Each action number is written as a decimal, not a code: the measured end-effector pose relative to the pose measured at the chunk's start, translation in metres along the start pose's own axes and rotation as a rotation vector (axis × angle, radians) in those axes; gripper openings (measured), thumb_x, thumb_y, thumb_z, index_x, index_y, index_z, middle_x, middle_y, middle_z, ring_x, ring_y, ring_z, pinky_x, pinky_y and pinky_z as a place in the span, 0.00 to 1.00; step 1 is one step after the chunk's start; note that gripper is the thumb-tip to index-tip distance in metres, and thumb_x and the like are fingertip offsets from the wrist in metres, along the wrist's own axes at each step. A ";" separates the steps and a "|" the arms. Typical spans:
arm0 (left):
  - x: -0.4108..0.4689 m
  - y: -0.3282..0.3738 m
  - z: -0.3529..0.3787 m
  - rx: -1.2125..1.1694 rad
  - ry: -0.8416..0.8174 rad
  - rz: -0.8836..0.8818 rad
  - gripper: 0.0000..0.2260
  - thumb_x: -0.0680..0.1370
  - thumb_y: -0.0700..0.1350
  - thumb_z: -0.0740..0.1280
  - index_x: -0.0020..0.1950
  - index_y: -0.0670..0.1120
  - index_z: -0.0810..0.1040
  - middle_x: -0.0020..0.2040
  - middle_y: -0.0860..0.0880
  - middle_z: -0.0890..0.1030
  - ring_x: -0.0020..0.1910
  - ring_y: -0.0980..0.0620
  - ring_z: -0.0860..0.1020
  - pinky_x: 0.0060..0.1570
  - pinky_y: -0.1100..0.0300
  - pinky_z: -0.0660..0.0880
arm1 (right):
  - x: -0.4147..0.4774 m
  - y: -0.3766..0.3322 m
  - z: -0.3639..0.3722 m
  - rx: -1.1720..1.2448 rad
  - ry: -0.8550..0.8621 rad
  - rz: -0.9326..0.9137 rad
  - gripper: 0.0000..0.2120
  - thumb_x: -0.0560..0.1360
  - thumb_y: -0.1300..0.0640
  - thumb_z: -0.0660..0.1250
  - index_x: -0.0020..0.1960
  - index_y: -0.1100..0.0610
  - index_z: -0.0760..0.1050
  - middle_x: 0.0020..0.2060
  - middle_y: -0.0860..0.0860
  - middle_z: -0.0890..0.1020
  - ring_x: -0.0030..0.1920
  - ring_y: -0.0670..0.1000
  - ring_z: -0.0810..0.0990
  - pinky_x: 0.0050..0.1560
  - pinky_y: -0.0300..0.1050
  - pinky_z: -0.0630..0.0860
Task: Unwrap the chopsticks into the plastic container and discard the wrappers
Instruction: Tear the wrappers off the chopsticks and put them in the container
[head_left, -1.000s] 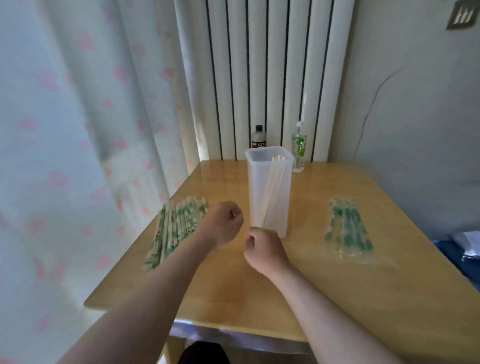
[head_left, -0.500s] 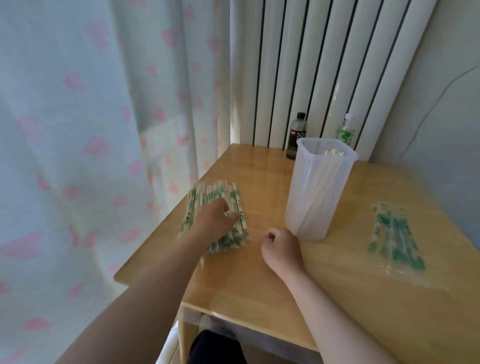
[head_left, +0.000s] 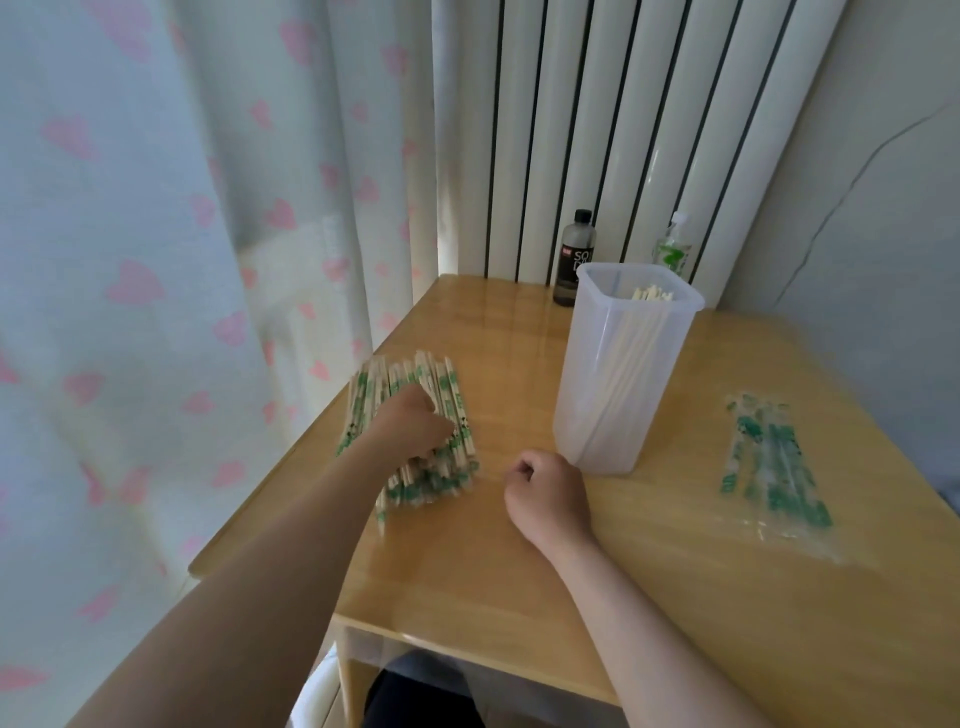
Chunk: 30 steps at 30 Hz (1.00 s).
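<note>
Just one wide-angle cam here, worn on the head, looking forward and down across the table (head_left: 467, 561) from its near edge. It's turned a bit left: curtain (head_left: 156, 260) fills that side, radiator (head_left: 597, 130) at the far end. Left hand (head_left: 410, 431) and right hand (head_left: 548, 493) sit close below.

The curtain (head_left: 130, 260) is pale bluish white with pink hearts, the table (head_left: 519, 571) honey-yellow wood, the wrapped chopsticks (head_left: 447, 384) white with green print, the container (head_left: 613, 415) milky translucent, the bare chopsticks (head_left: 652, 295) cream, the empty wrappers (head_left: 774, 457) clear with green print, and the bottle (head_left: 574, 260) dark with a black cap.
</note>
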<state>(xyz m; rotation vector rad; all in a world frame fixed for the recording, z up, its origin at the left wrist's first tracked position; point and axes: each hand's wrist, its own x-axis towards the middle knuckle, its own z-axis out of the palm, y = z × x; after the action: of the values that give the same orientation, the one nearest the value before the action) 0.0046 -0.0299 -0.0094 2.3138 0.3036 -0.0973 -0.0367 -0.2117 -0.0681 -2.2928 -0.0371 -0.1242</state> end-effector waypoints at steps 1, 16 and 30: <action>-0.001 0.000 -0.002 -0.095 0.000 0.000 0.01 0.76 0.39 0.67 0.46 0.44 0.76 0.32 0.45 0.78 0.28 0.50 0.73 0.27 0.62 0.67 | 0.000 0.000 0.000 0.004 -0.005 0.001 0.10 0.73 0.64 0.59 0.35 0.59 0.74 0.31 0.53 0.78 0.32 0.55 0.75 0.30 0.45 0.64; -0.040 0.055 -0.018 -0.297 0.049 0.403 0.04 0.79 0.43 0.71 0.48 0.43 0.84 0.33 0.50 0.80 0.30 0.54 0.76 0.35 0.58 0.74 | -0.012 -0.007 -0.017 0.192 -0.072 0.058 0.14 0.75 0.66 0.59 0.38 0.53 0.79 0.34 0.49 0.81 0.32 0.48 0.76 0.30 0.38 0.69; -0.071 0.137 -0.012 -0.494 0.012 0.583 0.17 0.80 0.48 0.70 0.45 0.32 0.79 0.33 0.44 0.70 0.33 0.49 0.66 0.38 0.53 0.65 | -0.016 -0.028 -0.087 0.411 -0.283 -0.085 0.10 0.84 0.54 0.64 0.52 0.51 0.84 0.41 0.46 0.86 0.43 0.56 0.81 0.27 0.44 0.72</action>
<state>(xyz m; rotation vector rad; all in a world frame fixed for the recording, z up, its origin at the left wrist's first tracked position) -0.0309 -0.1251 0.1071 1.8257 -0.3182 0.2557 -0.0607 -0.2582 0.0082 -1.8817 -0.2810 0.1535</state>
